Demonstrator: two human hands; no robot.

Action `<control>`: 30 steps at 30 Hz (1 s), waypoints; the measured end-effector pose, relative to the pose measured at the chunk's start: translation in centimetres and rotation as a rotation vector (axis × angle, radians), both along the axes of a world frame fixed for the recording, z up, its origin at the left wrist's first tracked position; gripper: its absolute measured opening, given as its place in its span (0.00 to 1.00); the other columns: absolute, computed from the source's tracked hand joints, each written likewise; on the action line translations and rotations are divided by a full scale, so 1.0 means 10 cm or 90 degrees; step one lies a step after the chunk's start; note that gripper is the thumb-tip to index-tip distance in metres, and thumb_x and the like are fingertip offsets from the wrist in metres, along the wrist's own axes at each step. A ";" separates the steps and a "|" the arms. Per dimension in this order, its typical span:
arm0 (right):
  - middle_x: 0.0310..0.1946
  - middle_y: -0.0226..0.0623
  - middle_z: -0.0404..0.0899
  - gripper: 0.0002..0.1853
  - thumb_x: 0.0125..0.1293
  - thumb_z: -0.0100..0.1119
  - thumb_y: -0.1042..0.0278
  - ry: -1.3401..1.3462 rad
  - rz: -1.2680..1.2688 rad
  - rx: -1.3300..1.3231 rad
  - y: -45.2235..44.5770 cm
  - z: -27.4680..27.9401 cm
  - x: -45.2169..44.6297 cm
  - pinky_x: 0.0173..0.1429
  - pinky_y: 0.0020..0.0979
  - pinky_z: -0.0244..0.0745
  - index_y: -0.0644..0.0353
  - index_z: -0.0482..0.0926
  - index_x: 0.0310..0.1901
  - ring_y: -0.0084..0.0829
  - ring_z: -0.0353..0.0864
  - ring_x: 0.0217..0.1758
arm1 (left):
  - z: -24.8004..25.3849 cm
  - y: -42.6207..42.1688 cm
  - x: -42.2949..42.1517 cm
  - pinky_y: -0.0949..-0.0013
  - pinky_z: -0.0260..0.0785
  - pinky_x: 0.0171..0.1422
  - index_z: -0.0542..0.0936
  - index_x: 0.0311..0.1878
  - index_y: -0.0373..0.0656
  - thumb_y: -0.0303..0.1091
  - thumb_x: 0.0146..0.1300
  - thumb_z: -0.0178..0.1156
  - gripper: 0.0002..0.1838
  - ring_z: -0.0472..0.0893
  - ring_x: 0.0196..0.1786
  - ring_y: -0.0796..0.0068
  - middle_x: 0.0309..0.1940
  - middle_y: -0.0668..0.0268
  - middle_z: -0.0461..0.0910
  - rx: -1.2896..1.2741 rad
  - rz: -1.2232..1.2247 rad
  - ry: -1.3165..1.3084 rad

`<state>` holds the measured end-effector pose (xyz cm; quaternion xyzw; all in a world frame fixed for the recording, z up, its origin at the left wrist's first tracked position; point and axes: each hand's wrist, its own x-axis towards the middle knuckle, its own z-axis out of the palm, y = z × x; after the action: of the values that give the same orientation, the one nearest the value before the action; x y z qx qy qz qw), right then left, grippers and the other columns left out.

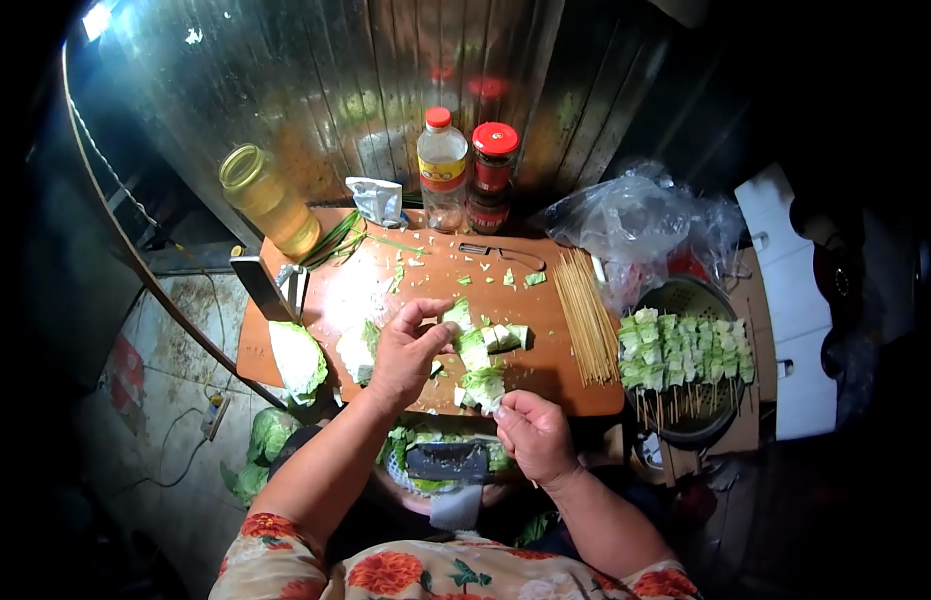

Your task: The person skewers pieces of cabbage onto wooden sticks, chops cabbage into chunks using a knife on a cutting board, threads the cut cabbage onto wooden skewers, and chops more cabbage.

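Note:
Over the front of the brown table (385, 270), cabbage pieces (472, 350) sit in a row between my two hands, threaded on a skewer that is mostly hidden. My left hand (413, 350) pinches the upper piece between thumb and fingers. Closed at the lower end of the row, my right hand (533, 432) grips the skewer below the bottom piece. Just right of the row lie cut cabbage pieces (507, 338). Left of my left hand are a cabbage chunk (357, 352) and a larger cabbage wedge (297, 358).
Bare skewers (587, 320) lie at the table's right, beside a colander (697, 425) topped with filled cabbage skewers (685, 350). A peeler (502, 254), bottle (442, 170), red-lidded jars (493, 165), oil jar (270, 205) and phone (263, 289) stand or lie farther back. A basin holds a cleaver (447, 462).

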<state>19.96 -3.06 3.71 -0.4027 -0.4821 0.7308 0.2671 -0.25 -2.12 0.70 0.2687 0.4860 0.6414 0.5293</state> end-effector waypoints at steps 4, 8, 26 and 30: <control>0.19 0.22 0.69 0.07 0.68 0.52 0.71 0.020 0.021 -0.015 0.04 -0.05 -0.02 0.26 0.18 0.60 0.64 0.76 0.34 0.12 0.64 0.21 | 0.04 0.02 0.00 0.75 0.70 0.43 0.74 0.53 0.41 0.27 0.63 0.58 0.15 0.77 0.40 0.81 0.41 0.70 0.78 0.043 0.049 0.016; 0.19 0.22 0.69 0.07 0.68 0.53 0.70 -0.026 0.065 0.104 0.01 -0.09 -0.05 0.27 0.19 0.62 0.64 0.76 0.34 0.13 0.65 0.21 | -0.06 0.07 -0.15 0.74 0.71 0.45 0.73 0.53 0.41 0.32 0.65 0.58 0.15 0.75 0.43 0.82 0.41 0.70 0.75 0.092 0.149 0.025; 0.18 0.29 0.74 0.09 0.67 0.53 0.69 -0.184 0.129 0.253 -0.21 -0.16 -0.33 0.30 0.26 0.70 0.65 0.81 0.36 0.18 0.72 0.22 | 0.07 0.00 -0.13 0.67 0.67 0.27 0.73 0.39 0.47 0.53 0.66 0.52 0.18 0.72 0.23 0.69 0.23 0.67 0.71 -0.129 0.170 -0.357; 0.18 0.26 0.74 0.10 0.67 0.53 0.69 -0.158 0.119 0.199 -0.23 -0.17 -0.33 0.30 0.23 0.69 0.65 0.81 0.35 0.16 0.70 0.22 | 0.02 -0.03 -0.10 0.67 0.67 0.25 0.71 0.42 0.45 0.53 0.67 0.53 0.19 0.72 0.22 0.70 0.23 0.66 0.70 -0.153 0.202 -0.379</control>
<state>16.68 -5.40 2.06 -0.3967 -0.6541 0.6135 0.1958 -1.27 -2.44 0.89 -0.0729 0.4182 0.7039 0.5695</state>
